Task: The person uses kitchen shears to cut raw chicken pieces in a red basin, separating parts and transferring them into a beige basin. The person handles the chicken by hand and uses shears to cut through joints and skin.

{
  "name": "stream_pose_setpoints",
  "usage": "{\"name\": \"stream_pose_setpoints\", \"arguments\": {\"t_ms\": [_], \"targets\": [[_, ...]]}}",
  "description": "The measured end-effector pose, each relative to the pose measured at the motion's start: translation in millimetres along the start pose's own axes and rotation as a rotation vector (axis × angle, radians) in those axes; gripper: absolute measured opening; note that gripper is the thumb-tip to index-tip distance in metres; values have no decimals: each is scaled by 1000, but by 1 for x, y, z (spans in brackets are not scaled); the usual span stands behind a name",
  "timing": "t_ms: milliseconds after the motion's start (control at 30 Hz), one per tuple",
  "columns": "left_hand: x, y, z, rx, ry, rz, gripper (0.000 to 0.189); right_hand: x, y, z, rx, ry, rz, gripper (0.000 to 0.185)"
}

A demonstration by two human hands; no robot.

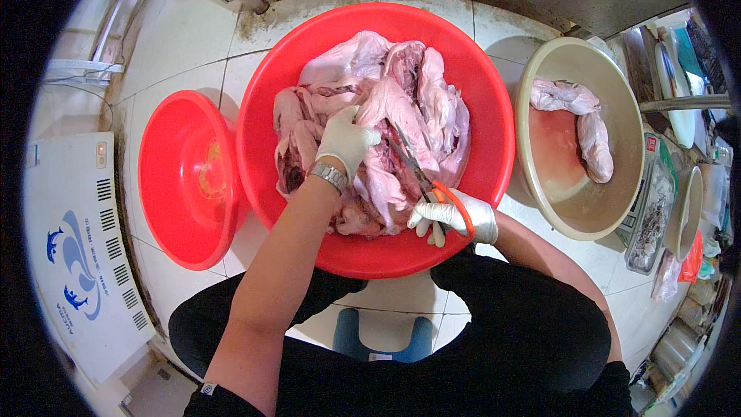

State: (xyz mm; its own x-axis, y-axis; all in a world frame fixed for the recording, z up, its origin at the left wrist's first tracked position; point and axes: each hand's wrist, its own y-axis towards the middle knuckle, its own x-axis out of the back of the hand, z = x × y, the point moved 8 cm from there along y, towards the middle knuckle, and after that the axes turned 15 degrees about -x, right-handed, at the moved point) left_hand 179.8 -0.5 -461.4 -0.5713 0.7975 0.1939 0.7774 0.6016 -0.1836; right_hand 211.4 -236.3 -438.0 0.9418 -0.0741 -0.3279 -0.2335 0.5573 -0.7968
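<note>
A large red plastic basin [492, 98] before me holds several pieces of raw, skin-on poultry [347, 58], some cut so that the inside shows. In a white glove, my left hand [346, 139] grips the skin of a piece at the middle of the pile. My right hand [451, 219], also gloved, holds scissors [457, 200] with orange handles near the basin's front right edge. The scissors' blades are parted and point up and left, over the cut opening of the same piece, close to my left fingertips. Whether they touch the meat I cannot tell.
A smaller red basin [173, 185] stands at left beside a white appliance [75, 243]. At right, a beige basin [628, 197] holds poultry pieces [593, 142] and reddish liquid. Beyond it are a clear plastic tray [651, 237] and another basin. A metal table edge spans the top; a blue stool [347, 336] is below.
</note>
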Motion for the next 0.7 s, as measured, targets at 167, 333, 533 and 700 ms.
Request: {"name": "stream_pose_setpoints", "arguments": {"t_ms": [167, 333, 533, 700], "targets": [[-8, -1, 9, 88, -298, -8, 36, 2, 3, -12, -71, 22, -2, 54], [-12, -6, -1, 76, -440, 0, 33, 3, 7, -10, -10, 20, 10, 55], [-14, -14, -11, 116, -337, 25, 35, 10, 15, -14, -40, 6, -143, 53], [-29, -28, -8, 142, -277, 54, 41, 13, 21, 1, 114, 31, -222, 53]]}}
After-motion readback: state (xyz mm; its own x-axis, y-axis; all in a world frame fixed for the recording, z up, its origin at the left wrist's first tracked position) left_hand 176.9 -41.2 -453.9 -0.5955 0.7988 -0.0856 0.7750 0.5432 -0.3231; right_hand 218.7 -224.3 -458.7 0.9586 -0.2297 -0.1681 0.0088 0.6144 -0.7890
